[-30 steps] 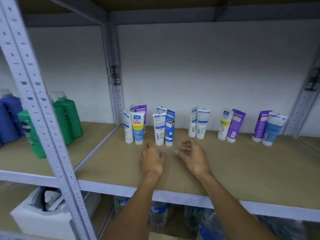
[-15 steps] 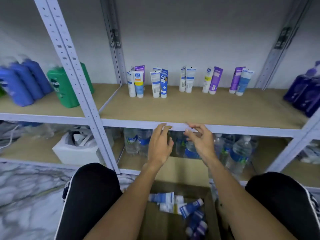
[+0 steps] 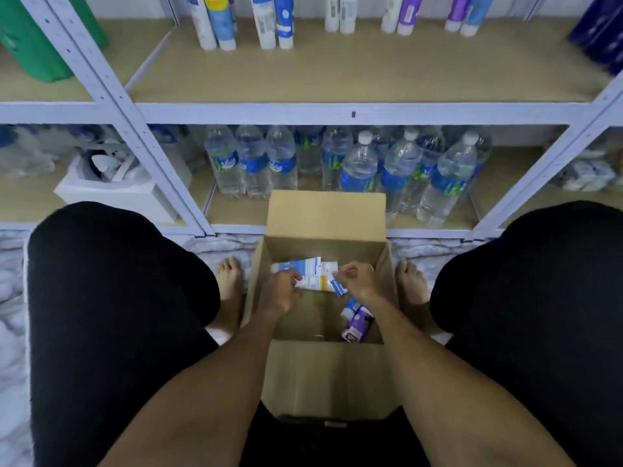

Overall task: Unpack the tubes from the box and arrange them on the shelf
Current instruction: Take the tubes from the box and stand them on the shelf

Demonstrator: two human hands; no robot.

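Left grip (image 3: 281, 293) and right grip (image 3: 357, 279) have dropped from the shelf (image 3: 337, 75) into the box (image 3: 325, 214), lower centre. Both curl at a tube (image 3: 317, 283); whether they hold it cannot be told. Next: pinch firmly, lift.

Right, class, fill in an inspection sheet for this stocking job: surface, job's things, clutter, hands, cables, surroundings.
Surface: tan shelf board; marbled floor below.
Job's things: open cardboard box on the floor between bare feet; loose tubes lying inside, a purple tube nearer the person; standing tubes in a row at the shelf's back.
Clutter: water bottles on the lower shelf; white container left of them; green bottle upper left.
Hands: left hand and right hand both inside the box, fingers curled at the loose tubes; grip unclear.
Cables: nothing seen.
Surroundings: grey metal racking; knees in black shorts.
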